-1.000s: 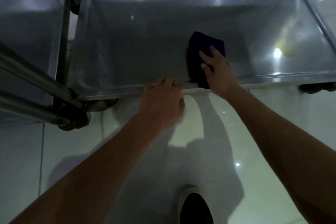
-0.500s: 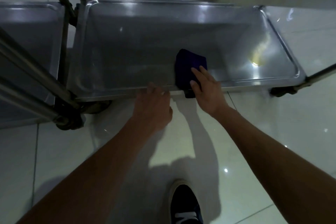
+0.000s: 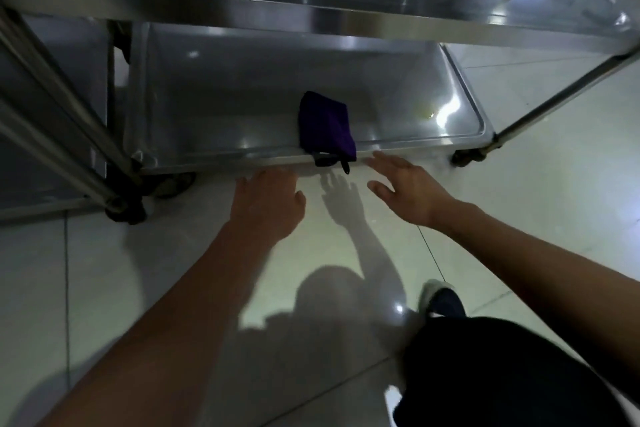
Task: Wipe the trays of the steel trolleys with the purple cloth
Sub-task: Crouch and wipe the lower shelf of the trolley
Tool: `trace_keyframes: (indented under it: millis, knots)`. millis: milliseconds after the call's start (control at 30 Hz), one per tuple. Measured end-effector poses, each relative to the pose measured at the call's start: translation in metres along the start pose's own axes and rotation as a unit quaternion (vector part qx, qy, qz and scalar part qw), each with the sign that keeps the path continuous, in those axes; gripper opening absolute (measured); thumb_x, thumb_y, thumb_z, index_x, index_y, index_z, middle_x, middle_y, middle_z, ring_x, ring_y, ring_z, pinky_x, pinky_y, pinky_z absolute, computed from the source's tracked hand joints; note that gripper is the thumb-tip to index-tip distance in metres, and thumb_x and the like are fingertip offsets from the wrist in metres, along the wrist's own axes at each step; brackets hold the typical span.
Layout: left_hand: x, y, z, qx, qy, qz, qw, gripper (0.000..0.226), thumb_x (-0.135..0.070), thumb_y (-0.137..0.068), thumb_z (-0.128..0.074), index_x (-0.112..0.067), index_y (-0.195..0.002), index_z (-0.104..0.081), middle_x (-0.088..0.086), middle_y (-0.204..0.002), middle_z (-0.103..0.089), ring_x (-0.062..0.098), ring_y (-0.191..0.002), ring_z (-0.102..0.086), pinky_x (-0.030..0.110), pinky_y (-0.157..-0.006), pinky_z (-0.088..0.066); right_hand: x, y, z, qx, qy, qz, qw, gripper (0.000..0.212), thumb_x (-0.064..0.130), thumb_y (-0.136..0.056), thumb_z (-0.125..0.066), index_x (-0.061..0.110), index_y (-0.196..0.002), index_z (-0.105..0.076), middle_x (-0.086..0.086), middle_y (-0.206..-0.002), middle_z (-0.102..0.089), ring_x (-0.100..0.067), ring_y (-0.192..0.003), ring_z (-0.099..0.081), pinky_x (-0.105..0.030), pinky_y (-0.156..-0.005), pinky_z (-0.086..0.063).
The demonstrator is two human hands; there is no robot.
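Two bare forearms reached forward and down from the bottom edge of the view. The left hand [image 3: 266, 199] was seen from the back, wrist straight, its fingers pointing away and blurred at the tips, so whether they touched anything could not be told. The right hand [image 3: 407, 189] was held apart from it, fingers spread and straight, thumb angled inward, holding nothing. A dark-clothed knee and one shoe showed below.

Dim, glary steel, perhaps motion-blurred.
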State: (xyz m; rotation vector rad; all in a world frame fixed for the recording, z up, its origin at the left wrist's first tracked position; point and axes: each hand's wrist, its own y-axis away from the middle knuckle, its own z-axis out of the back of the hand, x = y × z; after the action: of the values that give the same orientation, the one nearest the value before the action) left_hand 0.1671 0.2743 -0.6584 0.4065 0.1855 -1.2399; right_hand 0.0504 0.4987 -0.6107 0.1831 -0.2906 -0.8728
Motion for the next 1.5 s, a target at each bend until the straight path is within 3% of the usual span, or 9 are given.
trace_keyframes:
  millis: [300, 433, 633, 733, 867, 1000, 1267, 1500]
  knots:
    - [-0.002, -0.057, -0.039, -0.046, -0.052, 0.037, 0.997, 0.049, -0.037, -0.095, -0.050, -0.019, -0.140, -0.050, 0.005, -0.144, -0.051, 0.026, -0.137, -0.040, 0.046, -0.108, -0.035, 0.008, -0.169, -0.042, -0.056, -0.028, 0.068, 0.996, 0.056, 0.040, -0.106, -0.037, 0.021, -0.156, -0.026, -0.005, -0.166, -0.012, -0.025, -0.153, -0.011, -0.044, -0.122, -0.018]
    - [-0.017, -0.078, -0.055, -0.074, -0.063, 0.041, 0.994, 0.047, -0.033, -0.093, -0.053, -0.019, -0.138, -0.052, 0.003, -0.144, -0.047, 0.025, -0.143, -0.034, 0.049, -0.110, -0.033, -0.007, -0.187, -0.074, -0.057, -0.041, 0.065, 0.995, 0.061, 0.052, -0.104, -0.027, 0.027, -0.158, -0.015, 0.002, -0.167, -0.002, -0.021, -0.154, 0.001, -0.044, -0.123, -0.006]
    - [-0.032, -0.104, -0.077, -0.097, -0.057, 0.046, 0.993, 0.044, -0.027, -0.093, -0.053, -0.012, -0.135, -0.055, 0.006, -0.142, -0.050, 0.025, -0.142, -0.035, 0.050, -0.110, -0.030, -0.038, -0.196, -0.089, -0.101, -0.043, 0.093, 0.990, 0.058, 0.049, -0.106, -0.022, 0.027, -0.158, -0.014, 0.001, -0.167, -0.002, -0.023, -0.154, 0.002, -0.041, -0.123, -0.002]
    - [-0.050, -0.122, -0.079, -0.108, -0.063, 0.027, 0.992, 0.041, -0.026, -0.093, -0.051, -0.015, -0.131, -0.057, 0.006, -0.140, -0.050, 0.025, -0.143, -0.034, 0.055, -0.111, -0.031, -0.066, -0.195, -0.083, -0.104, -0.052, 0.092, 0.989, 0.056, 0.047, -0.106, -0.023, 0.028, -0.158, -0.014, 0.003, -0.167, 0.000, -0.020, -0.154, 0.004, -0.040, -0.124, -0.002]
    - [-0.095, -0.154, -0.088, -0.125, -0.044, -0.006, 0.991, 0.044, -0.028, -0.095, -0.050, -0.017, -0.137, -0.055, 0.006, -0.144, -0.049, 0.026, -0.144, -0.033, 0.053, -0.115, -0.027, -0.119, -0.194, -0.072, -0.109, -0.059, 0.082, 0.989, 0.053, 0.042, -0.107, -0.027, 0.030, -0.158, -0.017, 0.004, -0.167, -0.003, -0.018, -0.153, 0.002, -0.038, -0.123, -0.002]
    - [-0.149, -0.185, -0.101, -0.121, -0.039, -0.054, 0.990, 0.046, -0.032, -0.094, -0.045, -0.017, -0.137, -0.054, 0.004, -0.141, -0.051, 0.024, -0.140, -0.038, 0.051, -0.112, -0.033, -0.180, -0.193, -0.059, -0.119, -0.061, 0.065, 0.989, 0.050, 0.035, -0.108, -0.031, 0.029, -0.157, -0.023, 0.004, -0.166, -0.009, -0.019, -0.154, -0.003, -0.037, -0.123, -0.005]
    - [-0.244, -0.242, -0.123, -0.124, -0.055, -0.110, 0.985, 0.036, -0.038, -0.094, -0.049, -0.024, -0.124, -0.061, 0.001, -0.134, -0.055, 0.025, -0.122, -0.050, 0.045, -0.100, -0.041, -0.318, -0.169, -0.033, -0.179, -0.089, -0.064, 0.978, 0.048, 0.017, -0.105, -0.040, 0.023, -0.153, -0.037, -0.005, -0.163, -0.023, -0.025, -0.152, -0.014, -0.048, -0.123, -0.015]
    - [-0.255, -0.248, -0.141, -0.114, -0.073, -0.098, 0.986, 0.031, -0.042, -0.096, -0.042, -0.028, -0.115, -0.062, -0.004, -0.126, -0.053, 0.021, -0.120, -0.047, 0.044, -0.095, -0.041, -0.359, -0.163, -0.025, -0.201, -0.107, -0.109, 0.968, 0.047, 0.016, -0.105, -0.038, 0.022, -0.151, -0.039, -0.005, -0.163, -0.025, -0.028, -0.152, -0.016, -0.050, -0.122, -0.017]
